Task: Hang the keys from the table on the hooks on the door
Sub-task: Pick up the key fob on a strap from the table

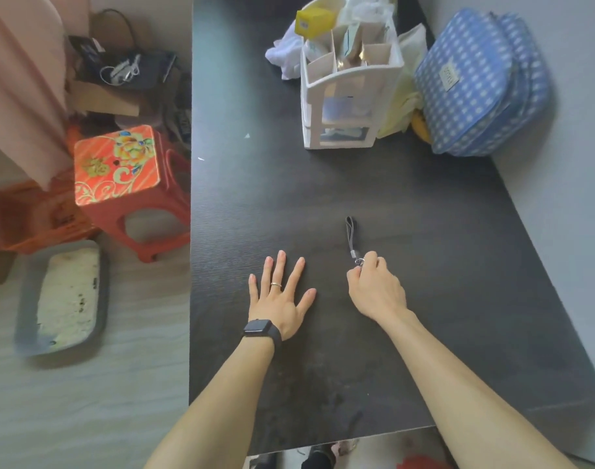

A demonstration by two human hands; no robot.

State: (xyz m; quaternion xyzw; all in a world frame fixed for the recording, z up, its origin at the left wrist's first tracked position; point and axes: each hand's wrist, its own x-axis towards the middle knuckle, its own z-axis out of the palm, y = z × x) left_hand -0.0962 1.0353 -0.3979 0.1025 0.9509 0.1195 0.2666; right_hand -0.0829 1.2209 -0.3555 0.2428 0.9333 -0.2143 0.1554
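Two bare forearms reach forward from the near edge over a dark desk [424, 333]. Left hand [278, 296] lies flat, palm down, fingers spread wide on the desktop, holding nothing; a ring sits on one finger and a dark smartwatch [260, 328] is strapped at the wrist. Right hand [375, 286], just to the right of it and apart from it, is curled, fingertips pinched around the metal ring end of the keys [358, 261]; the keys themselves are mostly hidden under the fingers, so their number cannot be told. A dark wrist strap [351, 236] runs from that ring away from the person and lies flat on the desk. Farther back, a white divided organizer [348, 96] stands upright, its compartments stuffed with small packets. A yellow box [314, 22] sits behind it to the left, beside crumpled white cloth or bags. Right of the organizer, a blue-and-white checked pouch [479, 82] rests near the wall. Off the desk to the left, on the floor: a grey tray [61, 296] with pale granular fill nearest, then a red plastic stool [120, 170] with a floral top, then cardboard and cables beyond. No door or hooks in view.
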